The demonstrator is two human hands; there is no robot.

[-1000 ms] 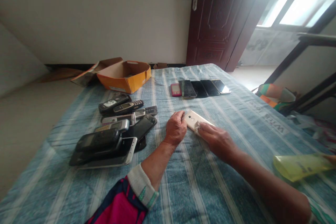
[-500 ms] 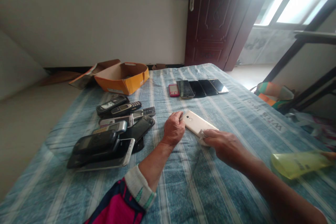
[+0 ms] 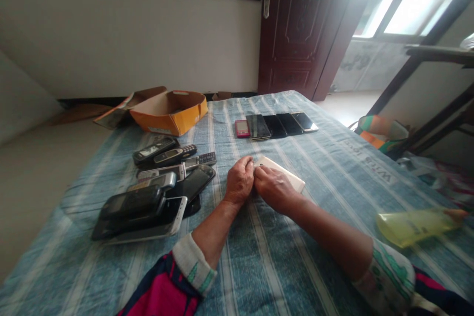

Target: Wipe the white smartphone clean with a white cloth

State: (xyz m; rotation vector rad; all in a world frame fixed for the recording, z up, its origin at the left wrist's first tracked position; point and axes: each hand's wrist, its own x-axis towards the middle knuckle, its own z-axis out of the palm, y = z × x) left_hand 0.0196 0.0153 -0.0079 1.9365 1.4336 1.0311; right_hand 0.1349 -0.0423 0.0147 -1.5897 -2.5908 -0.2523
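Observation:
A pale gold smartphone (image 3: 287, 172) lies back side up on the striped cloth, its left end mostly covered by my hands. Closed around that left end, my left hand (image 3: 240, 180) holds the phone steady. My right hand (image 3: 274, 186) rests on the phone's back close to the left one, fingers bent and pressed together; the wad of white tissue seen under them earlier is hidden now. To the left lies a loose heap of old mobile phones (image 3: 133, 205), some keypad models and some with touch screens.
An opened orange cardboard box (image 3: 170, 121) stands at the far left. Several dark smartphones (image 3: 276, 126) lie in a row beyond my hands, beside a small pink-edged device (image 3: 242, 129). A yellow translucent bottle-like object (image 3: 411, 227) lies at the right on the blue striped cloth (image 3: 333, 182).
My right hand has slid left along the phone's back, from its near right part to the left end beside my left hand. My left hand keeps its hold.

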